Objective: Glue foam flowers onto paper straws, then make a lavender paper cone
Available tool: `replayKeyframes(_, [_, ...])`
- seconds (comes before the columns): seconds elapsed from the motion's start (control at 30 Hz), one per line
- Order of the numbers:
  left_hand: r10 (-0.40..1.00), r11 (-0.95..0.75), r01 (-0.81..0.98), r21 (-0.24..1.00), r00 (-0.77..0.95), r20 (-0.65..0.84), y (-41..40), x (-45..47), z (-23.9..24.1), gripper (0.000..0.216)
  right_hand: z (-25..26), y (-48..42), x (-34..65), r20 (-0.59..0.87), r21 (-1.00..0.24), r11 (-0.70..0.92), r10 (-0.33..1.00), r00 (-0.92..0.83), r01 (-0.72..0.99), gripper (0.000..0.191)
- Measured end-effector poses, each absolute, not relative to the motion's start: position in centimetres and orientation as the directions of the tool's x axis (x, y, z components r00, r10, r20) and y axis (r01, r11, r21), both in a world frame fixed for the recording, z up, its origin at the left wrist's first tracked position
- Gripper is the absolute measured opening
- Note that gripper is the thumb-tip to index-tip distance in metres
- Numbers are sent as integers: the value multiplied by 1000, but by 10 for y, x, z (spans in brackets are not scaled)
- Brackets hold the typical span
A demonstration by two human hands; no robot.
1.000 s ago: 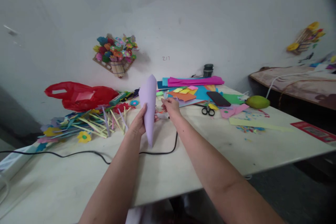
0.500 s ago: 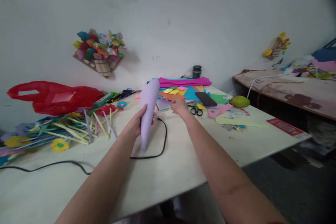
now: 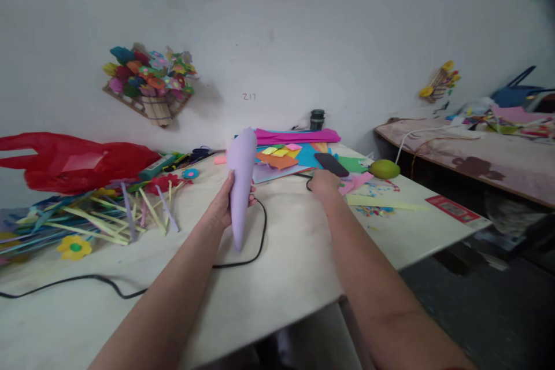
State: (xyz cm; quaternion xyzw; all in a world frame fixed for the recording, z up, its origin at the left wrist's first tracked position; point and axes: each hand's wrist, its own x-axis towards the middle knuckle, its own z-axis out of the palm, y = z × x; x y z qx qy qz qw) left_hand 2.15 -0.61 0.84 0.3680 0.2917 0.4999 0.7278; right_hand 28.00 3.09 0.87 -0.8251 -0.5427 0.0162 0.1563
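Note:
A lavender cone of rolled paper or foam sheet stands with its narrow tip down over the table. My left hand is wrapped round it, thumb on the near side and fingertips showing past its right edge. My right hand is low over the scissors, whose black handle loop shows at its left edge. The fingers of that hand are mostly hidden, so its grip on the scissors is unclear. A dark phone lies just behind it, and a pink cut piece is to its right.
Coloured sheets lie at the back, near a dark jar. A red bag, paper strips and a yellow flower cover the left side. A black cable crosses the table. To the right lies a green fruit.
My right hand has moved right, from near the orange and lavender sheets to the scissors, covering most of them. My left hand still holds the cone. The view has turned slightly right.

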Motion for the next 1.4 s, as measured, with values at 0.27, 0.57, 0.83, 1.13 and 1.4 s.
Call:
replayKeyframes(0.27, [955, 204, -497, 844, 290, -60, -9, 14, 9, 44, -3, 33, 273, 169, -230, -384, 889, 425, 894, 32])
replayKeyframes(0.57, [975, 159, -440, 884, 211, -70, -10, 2, 21, 44, -7, 37, 266, 216, -252, -369, 880, 424, 894, 31])
replayKeyframes(0.83, [993, -69, -317, 946, 66, 95, -10, -8, 32, 51, 20, 22, 264, 165, -366, -378, 873, 459, 850, 31])
replayKeyframes(1.13, [865, -418, 205, 885, -210, 457, -13, -23, 45, 36, 4, 40, 263, 273, -774, -78, 855, 441, 629, 43])
replayKeyframes(1.4, [684, -247, 800, 546, -255, 683, -17, -25, 36, 38, -1, 39, 226, 273, -961, 274, 944, 183, 18, 37])
